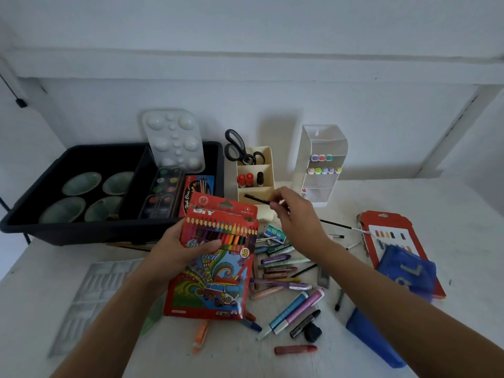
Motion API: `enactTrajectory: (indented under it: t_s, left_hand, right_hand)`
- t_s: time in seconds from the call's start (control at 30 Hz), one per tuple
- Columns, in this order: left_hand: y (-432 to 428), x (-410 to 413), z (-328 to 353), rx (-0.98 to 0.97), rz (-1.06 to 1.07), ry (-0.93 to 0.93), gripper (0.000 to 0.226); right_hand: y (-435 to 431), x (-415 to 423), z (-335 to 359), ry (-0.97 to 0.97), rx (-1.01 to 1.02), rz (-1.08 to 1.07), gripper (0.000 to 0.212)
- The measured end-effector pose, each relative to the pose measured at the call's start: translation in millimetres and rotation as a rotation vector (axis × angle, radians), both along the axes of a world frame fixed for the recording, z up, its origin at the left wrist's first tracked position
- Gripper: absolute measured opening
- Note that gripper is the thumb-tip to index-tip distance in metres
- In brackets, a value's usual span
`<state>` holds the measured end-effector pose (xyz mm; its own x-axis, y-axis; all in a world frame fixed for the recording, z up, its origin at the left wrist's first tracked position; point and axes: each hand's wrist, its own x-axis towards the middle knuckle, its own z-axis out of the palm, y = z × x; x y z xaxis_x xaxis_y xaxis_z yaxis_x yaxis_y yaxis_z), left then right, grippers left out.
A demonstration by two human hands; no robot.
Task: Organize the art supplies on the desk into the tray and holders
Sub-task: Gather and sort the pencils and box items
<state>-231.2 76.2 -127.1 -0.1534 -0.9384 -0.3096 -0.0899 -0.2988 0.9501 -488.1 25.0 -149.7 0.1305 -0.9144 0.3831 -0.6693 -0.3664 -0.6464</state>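
Observation:
My left hand grips a red box of coloured pencils, lifted above the desk in front of the black tray. My right hand pinches a thin black brush whose tip lies over the front compartment of the cream holder. That holder also keeps black scissors and small red and black bottles. A clear holder with pastel markers stands to its right. Loose crayons and markers lie scattered on the desk under my hands.
The tray holds green bowls, watercolour sets, a brush pack and a white palette leaning at the back. A clear plastic insert lies front left. A red card pack and blue pouches lie right.

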Motion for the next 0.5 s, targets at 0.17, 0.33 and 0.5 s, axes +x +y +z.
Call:
enactTrajectory:
  t_s: [0.17,0.33,0.5]
  left_hand:
    - [7.3,3.5,4.2,-0.032,-0.028,-0.025,0.045]
    - [16.6,6.6,10.0,-0.051,-0.028,-0.029,0.035]
    - [22.9,10.0,13.1,-0.032,0.002,0.023,0.025]
  right_hand:
    - [2.6,29.4,23.9,0.023,-0.088,0.212,0.012]
    - [-3.4,52.3,43.5,0.246,-0.206,0.322,0.015]
    - [-9.7,67.9,69.1,0.416,-0.253,0.412,0.021]
